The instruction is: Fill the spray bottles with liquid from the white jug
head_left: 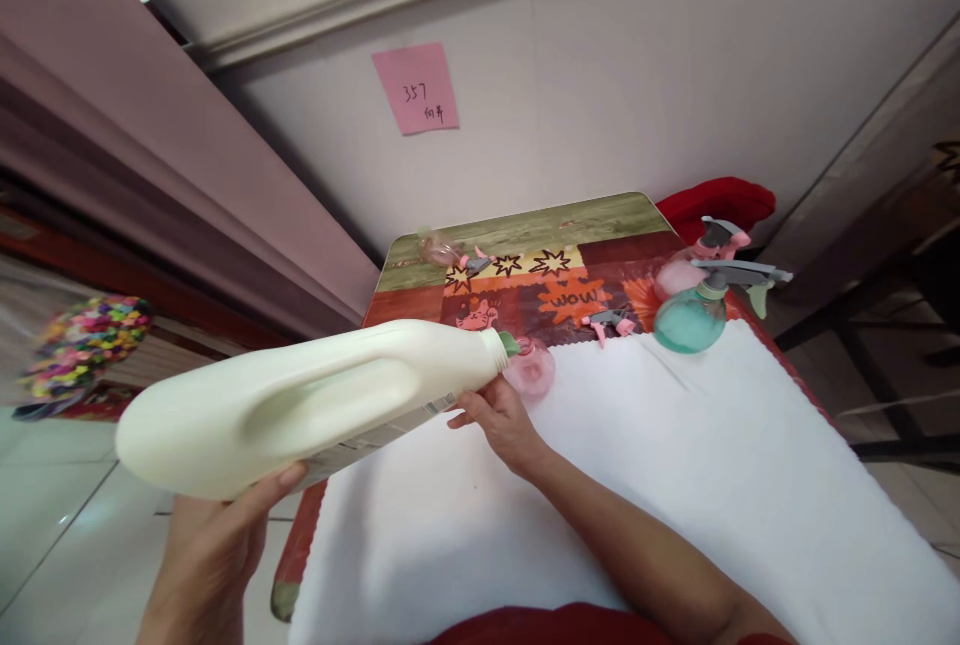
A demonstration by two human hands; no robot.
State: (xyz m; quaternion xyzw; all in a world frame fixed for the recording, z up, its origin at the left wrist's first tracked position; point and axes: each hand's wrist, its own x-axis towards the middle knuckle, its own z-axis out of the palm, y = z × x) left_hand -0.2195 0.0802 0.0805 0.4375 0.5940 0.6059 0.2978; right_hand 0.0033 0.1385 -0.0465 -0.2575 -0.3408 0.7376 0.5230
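Note:
My left hand [217, 535] is closed around the lower side of a large pale cream jug [315, 395] with a recessed handle. The jug lies tilted nearly flat in the air, with its threaded neck to the right. Below that neck my right hand [502, 420] is closed against the jug's underside; part of its grip is hidden. A green spout-like piece [510, 344] shows at the jug's mouth. It meets or overlaps a round pink bottle [534, 371] without a spray head; which, I cannot tell. A grey and pink trigger spray head [609, 325] lies behind it.
A teal spray bottle [690, 319] and a pink one [673, 273] stand at the right. Another pink spray bottle [441, 250] lies at the back left. White cloth [600, 515] covers the table's front. A wall [600, 105] borders the back.

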